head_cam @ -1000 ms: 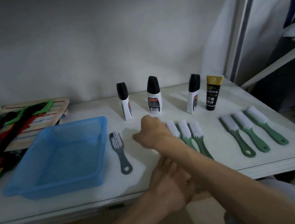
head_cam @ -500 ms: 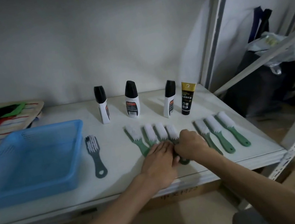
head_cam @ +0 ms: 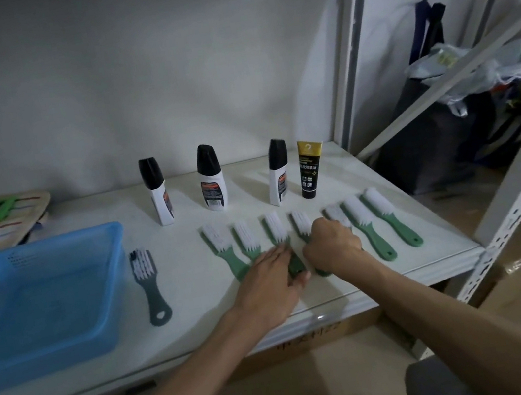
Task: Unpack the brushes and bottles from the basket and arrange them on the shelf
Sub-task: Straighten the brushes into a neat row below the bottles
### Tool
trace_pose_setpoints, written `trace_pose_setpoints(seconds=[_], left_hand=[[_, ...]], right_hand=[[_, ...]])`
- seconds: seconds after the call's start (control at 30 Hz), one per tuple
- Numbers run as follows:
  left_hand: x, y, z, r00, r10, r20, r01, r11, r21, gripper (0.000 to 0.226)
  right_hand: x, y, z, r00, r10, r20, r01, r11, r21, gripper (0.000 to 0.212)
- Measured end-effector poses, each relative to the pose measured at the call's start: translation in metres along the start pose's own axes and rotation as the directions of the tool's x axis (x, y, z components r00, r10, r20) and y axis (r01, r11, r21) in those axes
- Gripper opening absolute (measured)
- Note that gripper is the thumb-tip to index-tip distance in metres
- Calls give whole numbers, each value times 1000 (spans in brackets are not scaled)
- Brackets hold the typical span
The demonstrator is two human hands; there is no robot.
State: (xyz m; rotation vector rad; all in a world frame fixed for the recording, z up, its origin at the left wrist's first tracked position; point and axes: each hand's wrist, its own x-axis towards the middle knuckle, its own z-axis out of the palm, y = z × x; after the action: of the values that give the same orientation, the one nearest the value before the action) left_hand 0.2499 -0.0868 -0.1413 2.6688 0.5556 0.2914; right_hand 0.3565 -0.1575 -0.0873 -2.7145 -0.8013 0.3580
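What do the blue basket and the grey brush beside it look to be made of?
Blue basket: likely moulded plastic, slightly glossy, with slotted vents. Grey brush: apparently matte plastic handle with a hanging hole; white and dark bristles, probably synthetic.

White shelf [head_cam: 192, 272] with a blue basket [head_cam: 37, 362], brushes and bottles on it

The blue basket sat at the shelf's left end, with a striped mat [head_cam: 12, 220] behind it near the wall. Just right of the basket a grey brush [head_cam: 149, 286] lay flat, its bristles toward the wall and its handle toward the front edge. Further right, seven green brushes [head_cam: 367, 230] with white bristles lay side by side in one row, heads pointing back; the handles of the middle ones were hidden. Behind that row three white bottles [head_cam: 211, 185] with black caps stood upright, spaced apart, and a black-and-yellow tube [head_cam: 310, 171] stood upright just right of the third bottle.
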Motion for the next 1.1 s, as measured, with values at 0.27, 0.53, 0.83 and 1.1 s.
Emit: trace_pose_setpoints(seconds=[0.27,0.53,0.83,1.1], left_hand=[[-1,15,9,996,64,-58,-60,995,74,61],[2,30,17,983,185,19,-186,973,135,56],[7,28,20,979,201,-24,-196,970,146,49],[7,26,19,987,148,-57,-141,983,115,49]], right_hand=[[9,14,-6,996,-16,-90,18,1000,17,25],[11,39,-9,996,64,-63,-70,992,-105,33],[22,32,0,990,6,-141,-4,1000,18,22],[12,18,6,984,-59,-166,61,998,8,26]])
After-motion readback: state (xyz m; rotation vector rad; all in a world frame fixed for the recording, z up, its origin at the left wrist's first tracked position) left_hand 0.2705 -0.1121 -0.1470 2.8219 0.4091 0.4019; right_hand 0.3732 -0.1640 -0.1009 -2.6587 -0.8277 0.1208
